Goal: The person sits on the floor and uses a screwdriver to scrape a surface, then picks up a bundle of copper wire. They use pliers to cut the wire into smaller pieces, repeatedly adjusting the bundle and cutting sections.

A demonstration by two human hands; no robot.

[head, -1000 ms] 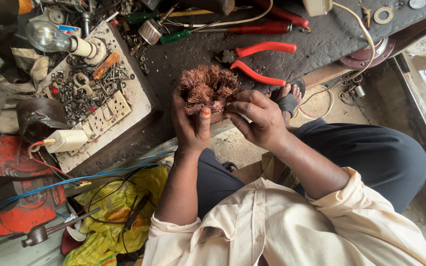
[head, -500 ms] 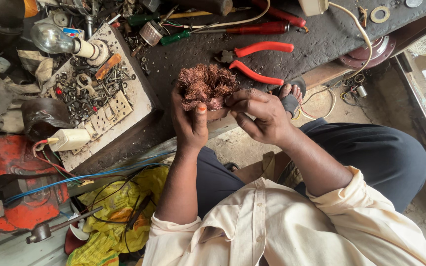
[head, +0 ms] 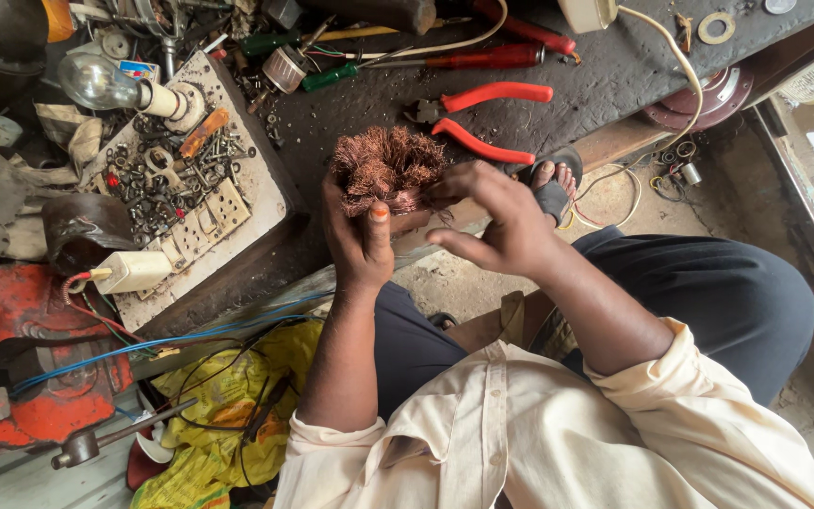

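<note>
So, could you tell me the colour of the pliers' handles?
Red, on the pliers, clearest in the head view.
</note>
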